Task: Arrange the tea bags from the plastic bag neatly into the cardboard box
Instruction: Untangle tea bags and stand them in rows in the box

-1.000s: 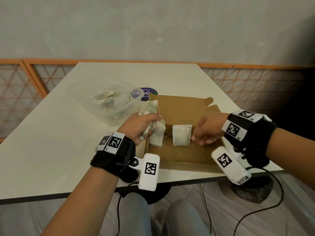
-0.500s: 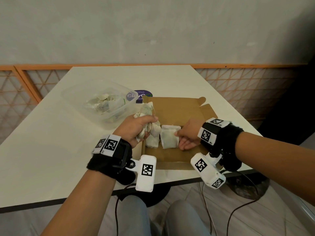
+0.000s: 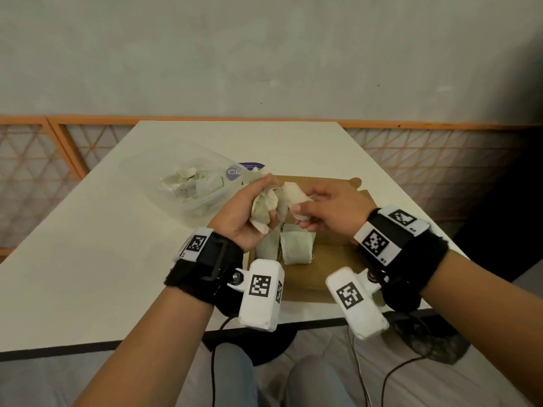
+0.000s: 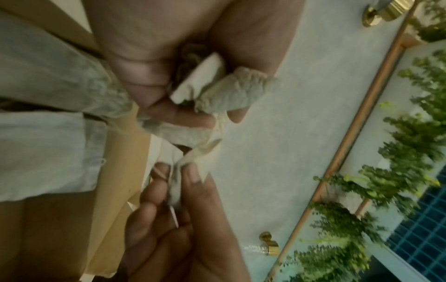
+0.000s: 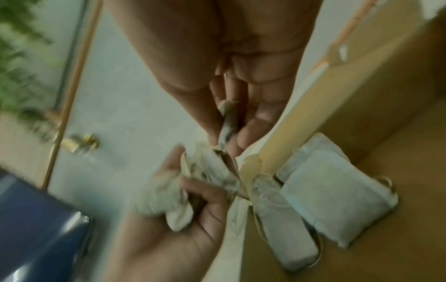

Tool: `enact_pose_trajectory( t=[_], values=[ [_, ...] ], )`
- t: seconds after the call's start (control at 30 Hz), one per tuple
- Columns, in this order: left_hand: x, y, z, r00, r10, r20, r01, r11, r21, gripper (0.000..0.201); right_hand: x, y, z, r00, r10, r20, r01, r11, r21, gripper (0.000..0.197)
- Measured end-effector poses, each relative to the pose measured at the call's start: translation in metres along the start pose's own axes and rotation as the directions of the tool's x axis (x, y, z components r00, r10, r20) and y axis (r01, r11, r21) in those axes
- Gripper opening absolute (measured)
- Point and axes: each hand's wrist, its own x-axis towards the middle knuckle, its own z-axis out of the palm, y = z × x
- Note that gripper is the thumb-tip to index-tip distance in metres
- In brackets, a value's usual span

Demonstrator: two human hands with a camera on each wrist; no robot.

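Observation:
My left hand (image 3: pixel 258 205) grips a bunch of pale tea bags (image 3: pixel 264 204) above the left part of the open cardboard box (image 3: pixel 323 259). My right hand (image 3: pixel 305 207) pinches one tea bag (image 3: pixel 295 193) from that bunch between thumb and fingers. The left wrist view shows the bunch (image 4: pixel 231 93) in my left fist and the pinched bag (image 4: pixel 185 171) below it. Two tea bags (image 3: pixel 296 248) lie side by side on the box floor, seen as flat white bags (image 5: pixel 335 202) in the right wrist view.
A clear plastic bag (image 3: pixel 191 186) with several more tea bags lies on the white table (image 3: pixel 88 245) left of the box. A purple round sticker (image 3: pixel 251 167) sits behind the box. The table's front edge runs just under my wrists; an orange lattice railing surrounds the table.
My right hand left the tea bag it had set in the box, rose to the left hand's bunch and pinched a bag there. The left hand lifted slightly.

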Motion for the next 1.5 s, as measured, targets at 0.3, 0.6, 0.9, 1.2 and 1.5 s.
enact_pose_trajectory(
  t=[0.3,0.6,0.9,1.2,1.5],
  values=[
    [0.004,-0.005,-0.013,0.995,-0.058,0.079,0.072,0.980,-0.186,0.028,0.001,0.006,0.003,0.980,-0.178,-0.087,0.166,0.977,-0.132,0.029],
    [0.007,-0.008,-0.017,0.988,-0.052,0.145,0.090,0.960,-0.267,0.020,0.004,0.012,0.008,0.981,-0.154,-0.120,0.120,0.960,-0.251,0.035],
    [0.010,-0.009,-0.020,0.984,0.070,0.163,-0.035,0.978,-0.204,0.028,0.020,0.021,0.008,0.986,0.163,0.040,-0.168,0.951,0.260,0.011],
    [0.017,-0.006,-0.023,0.998,0.053,-0.020,-0.055,0.990,-0.127,0.013,0.023,0.024,-0.013,0.981,0.184,0.061,-0.192,0.877,0.441,0.012],
    [0.017,-0.016,0.003,0.984,-0.001,0.178,-0.044,0.967,0.250,0.031,0.025,0.017,-0.011,0.995,0.044,0.086,-0.072,0.930,0.359,0.011]
  ],
)
